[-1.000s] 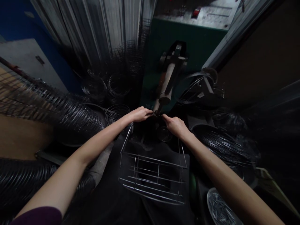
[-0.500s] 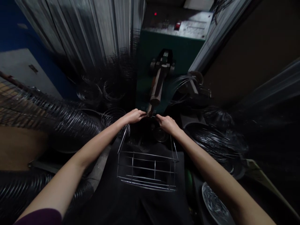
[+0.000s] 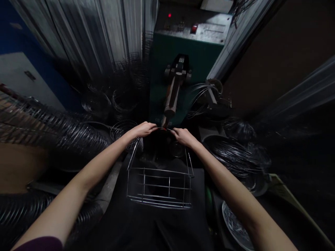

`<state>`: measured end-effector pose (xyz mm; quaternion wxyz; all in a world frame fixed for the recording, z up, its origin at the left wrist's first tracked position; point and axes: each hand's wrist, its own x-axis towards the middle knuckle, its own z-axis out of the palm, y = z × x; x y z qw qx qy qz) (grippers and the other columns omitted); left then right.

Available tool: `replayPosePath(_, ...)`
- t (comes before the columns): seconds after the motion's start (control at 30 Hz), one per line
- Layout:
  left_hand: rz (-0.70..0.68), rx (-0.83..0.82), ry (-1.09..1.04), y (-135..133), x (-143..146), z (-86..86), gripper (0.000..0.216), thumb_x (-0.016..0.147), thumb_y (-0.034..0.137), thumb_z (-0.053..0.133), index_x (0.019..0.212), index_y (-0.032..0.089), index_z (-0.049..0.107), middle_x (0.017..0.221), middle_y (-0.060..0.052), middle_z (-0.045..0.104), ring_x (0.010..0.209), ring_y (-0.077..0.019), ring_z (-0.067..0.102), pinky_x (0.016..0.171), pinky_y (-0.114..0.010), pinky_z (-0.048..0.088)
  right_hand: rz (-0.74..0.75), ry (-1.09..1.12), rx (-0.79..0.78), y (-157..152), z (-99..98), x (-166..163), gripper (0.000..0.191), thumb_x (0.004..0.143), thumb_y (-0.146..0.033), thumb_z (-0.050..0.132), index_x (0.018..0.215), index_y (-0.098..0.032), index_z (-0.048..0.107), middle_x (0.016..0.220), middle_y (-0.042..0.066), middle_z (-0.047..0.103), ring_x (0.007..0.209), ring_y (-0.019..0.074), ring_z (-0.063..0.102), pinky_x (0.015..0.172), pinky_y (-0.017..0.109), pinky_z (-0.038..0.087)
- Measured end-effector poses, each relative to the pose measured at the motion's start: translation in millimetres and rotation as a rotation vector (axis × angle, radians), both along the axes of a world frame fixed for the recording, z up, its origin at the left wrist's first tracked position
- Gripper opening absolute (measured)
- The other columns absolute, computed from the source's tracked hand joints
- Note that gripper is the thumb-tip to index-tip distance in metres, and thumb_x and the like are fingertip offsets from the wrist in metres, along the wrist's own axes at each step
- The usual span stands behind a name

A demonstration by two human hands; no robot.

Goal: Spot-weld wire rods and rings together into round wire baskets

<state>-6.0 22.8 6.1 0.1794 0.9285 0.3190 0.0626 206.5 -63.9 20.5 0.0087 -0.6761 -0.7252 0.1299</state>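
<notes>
Wire basket (image 3: 159, 188): open frame, far rim under the spot-welder arm (image 3: 171, 99). Left hand (image 3: 142, 129) and right hand (image 3: 183, 136): both pinched closed on that rim wire. Probably light, stiff, slightly springy; best held by the rim wires.

Two arms are seen, and both are left bare along the forearm, down to the left grip (image 3: 142, 129) and the right grip (image 3: 184, 136); the left arm is covered only at its upper end, where a sleeve (image 3: 39, 244) of dark purple cloth is shown at the lower left edge of the view; the hem of the sleeve is seen as a plain curved line laid close around the arm; the cloth is shown smooth and of one colour in the dim light; the right arm is shown bare as far as the lower right edge; the fingers of both grips are likewise bare; finer detail of nails and knuckles is lost to the dimness.
</notes>
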Motion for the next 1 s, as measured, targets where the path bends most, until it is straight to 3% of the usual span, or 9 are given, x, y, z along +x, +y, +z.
replayPosePath(0.13, 0.038, 0.021, -0.038, -7, -4, -3.0, 0.032, 0.094, 0.033, 0.035, 0.087, 0.015, 0.061, 0.067, -0.002, 0.060, 0.057, -0.0125, 0.052, 0.056, -0.023, 0.031, 0.025, 0.048, -0.023, -5, 1.1, 9, 0.033, 0.097, -0.030, 0.031, 0.091, -0.017, 0.061, 0.093, 0.008, 0.068, 0.085, 0.0160, 0.063, 0.072, 0.021, 0.036)
replayPosePath(0.3, 0.087, -0.011, -0.078, -16, -3, -1.9, 0.030, 0.094, 0.031, 0.037, 0.082, 0.016, 0.060, 0.060, 0.000, 0.055, 0.052, -0.0120, 0.047, 0.055, -0.024, 0.029, 0.015, 0.040, 0.035, -9, -1.8, 8, 0.034, 0.097, -0.031, 0.031, 0.086, -0.019, 0.061, 0.086, 0.006, 0.068, 0.079, 0.0159, 0.063, 0.069, 0.022, 0.036)
replayPosePath(1.0, 0.161, -0.030, -0.132, -21, -2, -7.8, 0.031, 0.095, 0.029, 0.036, 0.087, 0.014, 0.062, 0.068, -0.003, 0.060, 0.060, -0.0129, 0.052, 0.059, -0.024, 0.032, -0.051, -0.097, 0.055, -2, -10.7, 9, 0.037, 0.096, -0.038, 0.029, 0.095, -0.019, 0.060, 0.091, 0.009, 0.068, 0.084, 0.0191, 0.062, 0.069, 0.025, 0.037)
